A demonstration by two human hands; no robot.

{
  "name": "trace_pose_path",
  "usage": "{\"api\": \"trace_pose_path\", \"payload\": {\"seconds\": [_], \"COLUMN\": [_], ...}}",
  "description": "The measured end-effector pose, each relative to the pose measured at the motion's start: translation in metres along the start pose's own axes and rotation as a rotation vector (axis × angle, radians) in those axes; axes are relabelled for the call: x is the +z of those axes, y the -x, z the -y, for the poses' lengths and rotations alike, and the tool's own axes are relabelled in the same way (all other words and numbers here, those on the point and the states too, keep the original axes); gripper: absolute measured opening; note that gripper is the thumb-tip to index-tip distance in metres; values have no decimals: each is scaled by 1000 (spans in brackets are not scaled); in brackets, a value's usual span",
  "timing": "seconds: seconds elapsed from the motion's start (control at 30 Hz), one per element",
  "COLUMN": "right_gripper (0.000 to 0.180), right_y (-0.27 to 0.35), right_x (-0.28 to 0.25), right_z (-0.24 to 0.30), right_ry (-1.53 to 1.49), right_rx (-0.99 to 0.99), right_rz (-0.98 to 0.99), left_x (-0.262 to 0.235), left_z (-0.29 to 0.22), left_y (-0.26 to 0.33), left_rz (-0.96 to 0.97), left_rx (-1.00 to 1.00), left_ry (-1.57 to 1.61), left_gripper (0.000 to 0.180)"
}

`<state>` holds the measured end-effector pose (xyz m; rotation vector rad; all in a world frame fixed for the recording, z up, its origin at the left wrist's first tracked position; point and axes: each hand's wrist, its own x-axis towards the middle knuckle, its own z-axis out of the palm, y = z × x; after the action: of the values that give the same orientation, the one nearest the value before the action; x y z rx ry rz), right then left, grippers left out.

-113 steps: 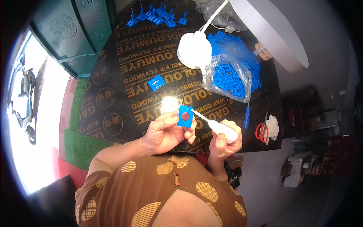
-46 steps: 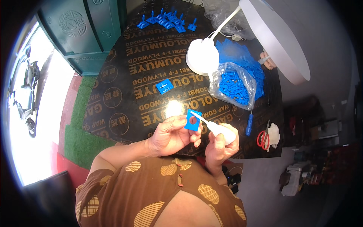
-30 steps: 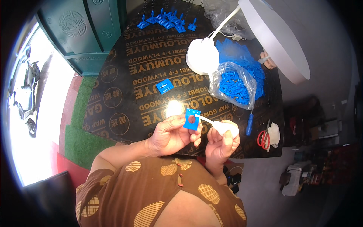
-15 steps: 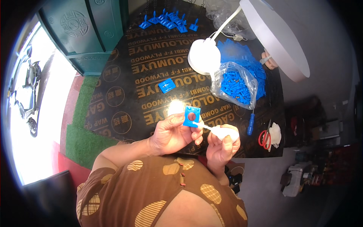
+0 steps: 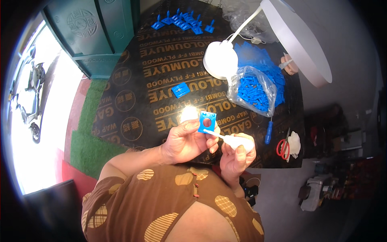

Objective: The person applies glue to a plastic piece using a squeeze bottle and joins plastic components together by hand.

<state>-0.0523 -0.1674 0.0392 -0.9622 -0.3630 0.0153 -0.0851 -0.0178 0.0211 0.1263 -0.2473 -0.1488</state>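
Observation:
Between the thumb and fingers of my left hand (image 5: 185,141) is a small blue plastic plate (image 5: 207,117) with a round hole, held up above the near part of the table. My right hand (image 5: 238,158) is closed around a white squeeze bottle (image 5: 239,142). Its thin nozzle points left, and the tip meets the lower part of the plate's face. Whether anything comes out of the tip is too small to tell. Farther off, another flat blue plate (image 5: 180,90) lies on the table.
A white lamp (image 5: 220,60) stands on the dark printed table (image 5: 169,48). Right of it lie a clear bag of blue parts (image 5: 254,90) and a blue heap (image 5: 252,54). Blue pieces with upright pegs (image 5: 183,21) sit at the back. A blue-handled screwdriver (image 5: 269,132) and red scissors (image 5: 282,149) lie right.
The nozzle tip has shifted slightly left along the lower part of the blue plate. Both hands keep their holds. The whole view has shifted a little.

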Motion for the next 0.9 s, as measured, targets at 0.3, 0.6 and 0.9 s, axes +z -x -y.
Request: {"api": "trace_pose_path", "payload": {"seconds": [0.3, 0.6, 0.9], "right_gripper": [28, 31, 29], "right_y": [4, 4, 3], "right_x": [-4, -5, -5], "right_z": [-1, -2, -1], "right_ry": [102, 168, 80], "right_rx": [-36, -68, -31], "right_rz": [17, 17, -5], "left_x": [0, 0, -1], "left_z": [0, 0, 0], "left_y": [0, -1, -1], "left_rz": [10, 18, 20], "left_rx": [0, 1, -1], "left_ry": [-10, -10, -12], "left_gripper": [25, 25, 25]}}
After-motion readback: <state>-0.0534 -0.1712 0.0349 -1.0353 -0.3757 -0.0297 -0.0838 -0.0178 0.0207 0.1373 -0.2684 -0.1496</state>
